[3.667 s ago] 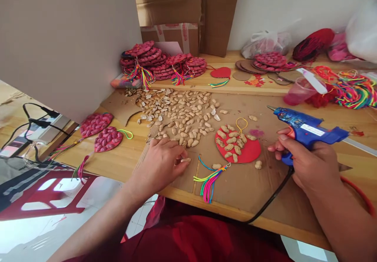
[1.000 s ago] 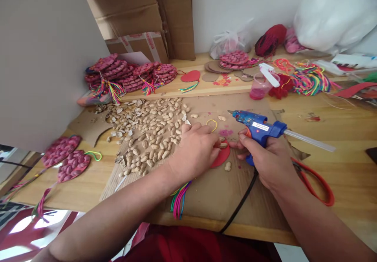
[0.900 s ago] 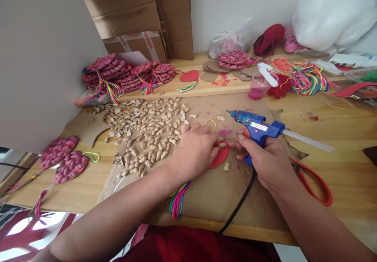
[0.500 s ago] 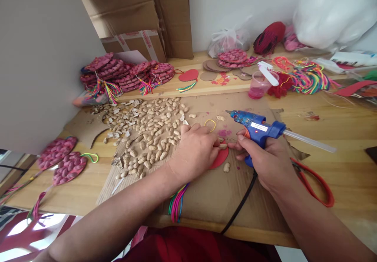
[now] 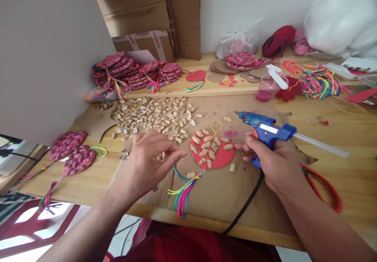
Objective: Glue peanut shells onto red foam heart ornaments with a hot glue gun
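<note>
Right hand gripping the glue gun, nozzle aimed left, just right of the red disc. Left hand hovering over the peanuts, fingers loosely curled, nothing visibly pinched. Disc flat on the cardboard, partly covered in shells, tassel trailing below.

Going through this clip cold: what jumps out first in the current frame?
The blue glue gun, gripped in the right hand at centre right, stands out. Just left of it, on the cardboard sheet, lies a red disc partly covered with peanut shells. The left hand hovers by the loose peanut pile.
</note>
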Demonstrator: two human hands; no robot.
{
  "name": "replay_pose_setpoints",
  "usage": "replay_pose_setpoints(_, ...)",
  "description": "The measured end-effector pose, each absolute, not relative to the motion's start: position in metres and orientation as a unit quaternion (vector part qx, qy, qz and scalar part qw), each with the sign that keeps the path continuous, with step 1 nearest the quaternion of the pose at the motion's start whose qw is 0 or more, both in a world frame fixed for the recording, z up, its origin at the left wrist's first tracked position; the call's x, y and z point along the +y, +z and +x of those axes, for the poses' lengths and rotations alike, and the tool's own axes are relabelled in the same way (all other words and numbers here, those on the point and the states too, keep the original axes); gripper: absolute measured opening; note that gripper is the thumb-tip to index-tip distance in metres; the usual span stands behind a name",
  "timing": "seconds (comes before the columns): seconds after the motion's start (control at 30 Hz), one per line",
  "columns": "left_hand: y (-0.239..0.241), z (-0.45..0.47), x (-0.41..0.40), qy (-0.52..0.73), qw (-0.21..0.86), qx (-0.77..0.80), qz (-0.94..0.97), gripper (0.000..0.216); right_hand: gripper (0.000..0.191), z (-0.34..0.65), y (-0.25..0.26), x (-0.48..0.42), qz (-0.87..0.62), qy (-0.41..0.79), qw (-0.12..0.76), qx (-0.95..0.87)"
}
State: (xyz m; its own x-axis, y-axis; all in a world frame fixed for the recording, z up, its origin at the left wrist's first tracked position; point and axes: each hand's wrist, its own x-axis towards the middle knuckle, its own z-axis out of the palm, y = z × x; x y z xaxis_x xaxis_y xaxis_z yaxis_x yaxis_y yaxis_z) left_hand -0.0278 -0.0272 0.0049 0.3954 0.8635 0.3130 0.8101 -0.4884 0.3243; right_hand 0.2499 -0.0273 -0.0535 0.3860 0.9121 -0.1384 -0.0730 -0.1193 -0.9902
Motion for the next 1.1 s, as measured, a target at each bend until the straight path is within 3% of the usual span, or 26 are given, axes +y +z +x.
replay_pose_setpoints(0.4, -0.015, -0.103, -0.059, 0.225, 0.037, 0.548, 0.805, 0.022, 0.027, 0.252, -0.057, -0.028, -0.614, 0.42, 0.567, -0.355)
replay_pose_setpoints(1.1, -0.029, -0.109, -0.074, 0.228, 0.031, 0.526, 0.819, 0.015, 0.037, 0.248, -0.05, -0.026, -0.6, 0.41, 0.592, -0.349)
